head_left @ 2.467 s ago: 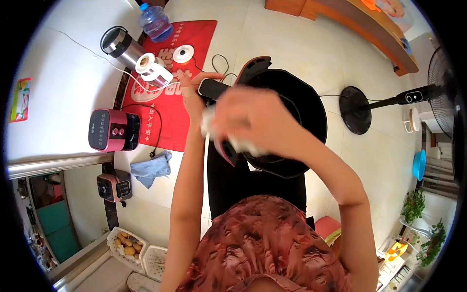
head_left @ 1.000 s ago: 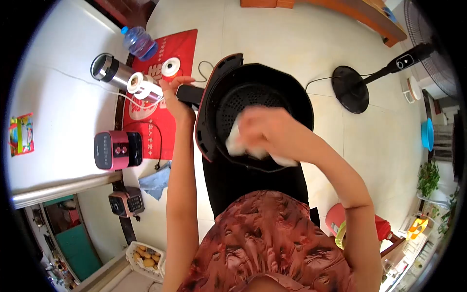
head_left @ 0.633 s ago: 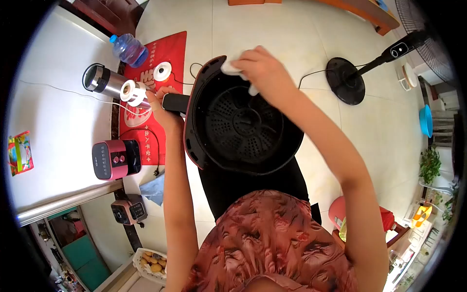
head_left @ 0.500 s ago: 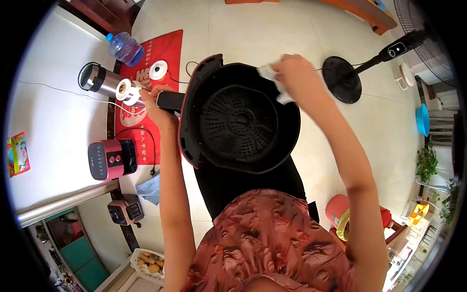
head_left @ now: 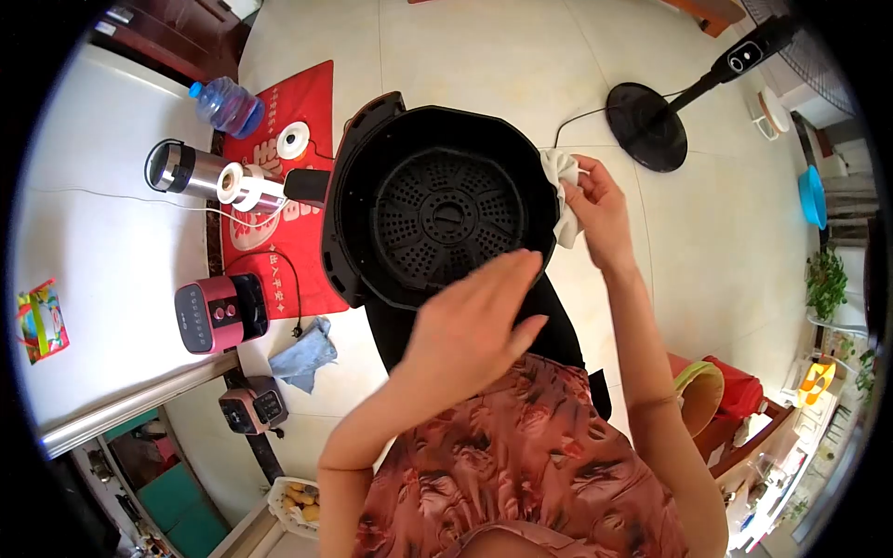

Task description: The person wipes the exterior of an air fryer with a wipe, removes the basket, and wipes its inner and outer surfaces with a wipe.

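Note:
A black air fryer basket (head_left: pixel 358 195) with a perforated tray (head_left: pixel 446 216) inside is in front of me, its handle (head_left: pixel 305 187) pointing left. At its outer right side, my right hand (head_left: pixel 600 209) presses a crumpled white cloth (head_left: pixel 561 195) against the wall. My left hand (head_left: pixel 479 321) is over the near rim, slightly blurred, its fingers stretched out and thumb apart. Nothing shows in that hand, and whether it touches the rim I cannot tell. Part of the near rim is hidden behind it.
Left of the basket, a red mat (head_left: pixel 316 242) lies under a corded pink air fryer body (head_left: pixel 220 314), with a steel kettle (head_left: pixel 186 169) and a water bottle (head_left: pixel 226 107) nearby. A blue cloth (head_left: pixel 304 355) lies on the floor. A fan base (head_left: pixel 646 127) stands at right.
My left hand has let go of the handle and moved to the near rim. My right hand has brought the white cloth down along the basket's right side.

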`<state>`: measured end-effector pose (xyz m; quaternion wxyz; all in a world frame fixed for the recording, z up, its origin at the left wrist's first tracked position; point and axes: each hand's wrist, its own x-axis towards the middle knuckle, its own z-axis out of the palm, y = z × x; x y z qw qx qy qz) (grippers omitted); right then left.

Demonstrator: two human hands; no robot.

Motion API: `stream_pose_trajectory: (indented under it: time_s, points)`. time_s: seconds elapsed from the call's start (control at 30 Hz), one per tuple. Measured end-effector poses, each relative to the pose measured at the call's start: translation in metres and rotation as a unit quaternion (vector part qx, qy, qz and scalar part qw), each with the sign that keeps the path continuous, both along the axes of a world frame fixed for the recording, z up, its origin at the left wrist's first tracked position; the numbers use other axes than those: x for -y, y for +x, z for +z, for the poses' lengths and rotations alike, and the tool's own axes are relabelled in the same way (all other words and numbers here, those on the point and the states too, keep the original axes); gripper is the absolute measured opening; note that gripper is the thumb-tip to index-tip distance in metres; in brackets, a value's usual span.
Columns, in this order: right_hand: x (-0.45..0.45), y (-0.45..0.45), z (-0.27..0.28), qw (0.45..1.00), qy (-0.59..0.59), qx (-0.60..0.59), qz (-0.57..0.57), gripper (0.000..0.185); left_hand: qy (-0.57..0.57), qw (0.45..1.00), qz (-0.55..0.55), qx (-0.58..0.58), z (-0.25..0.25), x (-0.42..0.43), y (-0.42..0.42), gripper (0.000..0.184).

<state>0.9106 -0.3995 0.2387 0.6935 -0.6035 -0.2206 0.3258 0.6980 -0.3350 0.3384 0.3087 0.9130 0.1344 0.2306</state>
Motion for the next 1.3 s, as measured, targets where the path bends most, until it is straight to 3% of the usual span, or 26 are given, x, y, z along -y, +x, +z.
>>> stream_pose_trajectory:
  time_s: [0.2, 0.23, 0.3, 0.33, 0.4, 0.47, 0.5, 0.53, 0.6, 0.63, 0.67, 0.73, 0.87, 0.9, 1.0, 1.07, 1.1, 1.23, 1.3]
  points:
    - [0.014, -0.027, -0.013, 0.978, 0.068, -0.154, -0.125, 0.02, 0.086, 0.986, 0.045, -0.136, -0.042, 0.019, 0.013, 0.037]
    - [0.014, -0.037, -0.013, 0.971, 0.066, -0.177, -0.145, 0.017, 0.097, 0.991, 0.055, -0.076, -0.047, 0.016, 0.009, 0.036]
    - [0.015, -0.071, -0.011, 0.987, 0.02, -0.119, -0.104, 0.023, 0.076, 0.994, 0.065, -0.045, -0.052, 0.01, -0.003, 0.034]
    - [0.009, -0.084, -0.023, 0.975, 0.084, 0.125, -0.16, 0.023, 0.063, 0.995, 0.063, -0.041, -0.053, 0.007, -0.009, 0.034]
    - [0.004, -0.09, -0.042, 0.975, 0.148, 0.085, -0.144, 0.022, 0.053, 0.996, 0.04, -0.057, -0.053, 0.002, -0.019, 0.032]
    - [-0.005, -0.08, -0.072, 0.986, 0.021, 0.064, -0.15, 0.02, 0.044, 0.996, 0.028, -0.076, -0.058, 0.001, -0.03, 0.032]
    - [-0.007, -0.068, -0.083, 0.995, -0.023, -0.023, -0.09, 0.019, 0.041, 0.995, 0.023, -0.086, -0.062, 0.001, -0.036, 0.032]
    - [0.002, -0.057, -0.054, 0.965, -0.062, -0.253, 0.002, 0.021, 0.039, 0.995, 0.016, -0.093, -0.065, -0.001, -0.039, 0.032]
    - [0.001, -0.078, -0.058, 0.993, 0.015, 0.05, -0.107, 0.022, 0.042, 0.996, 0.004, -0.08, -0.065, -0.003, -0.036, 0.033]
    - [0.007, -0.082, -0.044, 0.992, 0.052, 0.072, -0.09, 0.025, 0.049, 0.996, -0.002, -0.074, -0.064, -0.004, -0.034, 0.033]
    - [0.011, -0.087, -0.03, 0.993, 0.074, 0.04, -0.084, 0.025, 0.056, 0.996, -0.007, -0.065, -0.064, -0.005, -0.033, 0.033]
    - [0.001, -0.081, -0.054, 0.987, 0.089, 0.094, -0.094, 0.025, 0.064, 0.994, -0.013, -0.082, -0.065, -0.005, -0.035, 0.035]
    - [-0.018, -0.057, -0.078, 0.999, -0.001, -0.027, -0.037, 0.024, 0.069, 0.992, -0.049, -0.098, -0.067, -0.016, -0.039, 0.035]
    - [-0.014, -0.062, -0.058, 0.995, 0.046, 0.057, -0.073, 0.023, 0.073, 0.992, -0.062, -0.084, -0.067, -0.02, -0.038, 0.035]
    - [-0.011, -0.072, -0.036, 0.986, 0.094, 0.108, -0.082, 0.022, 0.058, 0.991, -0.081, -0.087, -0.066, -0.03, -0.04, 0.035]
    - [-0.025, -0.059, -0.073, 0.994, 0.027, 0.076, -0.08, 0.023, 0.038, 0.99, -0.08, -0.106, -0.063, -0.036, -0.04, 0.032]
    - [-0.03, -0.051, -0.073, 0.997, -0.024, -0.043, -0.059, 0.025, 0.039, 0.992, -0.089, -0.083, -0.065, -0.039, -0.04, 0.031]
    - [-0.011, -0.061, -0.021, 0.978, 0.001, 0.189, -0.089, 0.023, 0.051, 0.99, -0.074, -0.112, -0.053, -0.039, -0.028, 0.036]
    - [-0.009, -0.067, -0.024, 0.986, 0.041, 0.138, -0.078, 0.024, 0.066, 0.983, -0.032, -0.171, -0.041, -0.024, -0.009, 0.039]
